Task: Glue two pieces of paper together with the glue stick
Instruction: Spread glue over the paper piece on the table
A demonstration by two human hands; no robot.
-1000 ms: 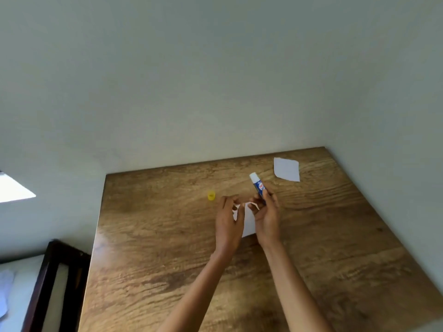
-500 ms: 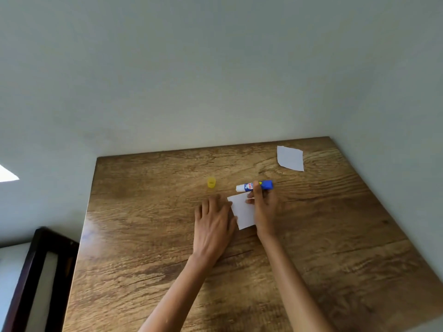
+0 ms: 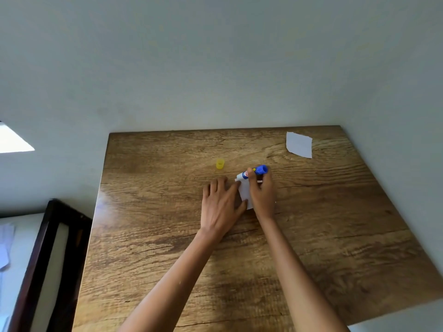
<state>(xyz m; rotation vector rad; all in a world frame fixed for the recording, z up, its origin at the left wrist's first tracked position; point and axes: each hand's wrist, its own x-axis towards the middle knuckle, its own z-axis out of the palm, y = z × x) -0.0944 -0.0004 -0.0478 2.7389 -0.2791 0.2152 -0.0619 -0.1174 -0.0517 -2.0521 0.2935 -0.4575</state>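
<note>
A small white paper (image 3: pixel 245 192) lies flat on the wooden table (image 3: pixel 335 236), between my two hands. My left hand (image 3: pixel 221 203) rests flat with fingers spread, its thumb side pressing the paper's left edge. My right hand (image 3: pixel 262 194) grips a blue and white glue stick (image 3: pixel 254 172), tilted with its white tip down at the paper's far left corner. The stick's yellow cap (image 3: pixel 220 163) stands alone on the table, beyond my left hand. A second white paper (image 3: pixel 299 144) lies near the table's far right corner.
A pale wall runs along the table's far and right edges. Left of the table, lower down, stand a dark wooden frame (image 3: pixel 48 259) and a white surface with some papers (image 3: pixel 6 245).
The paper, held up between both hands a second ago, now lies flat. My left hand has flattened onto it. The glue stick has swung from upright down to the paper's far corner.
</note>
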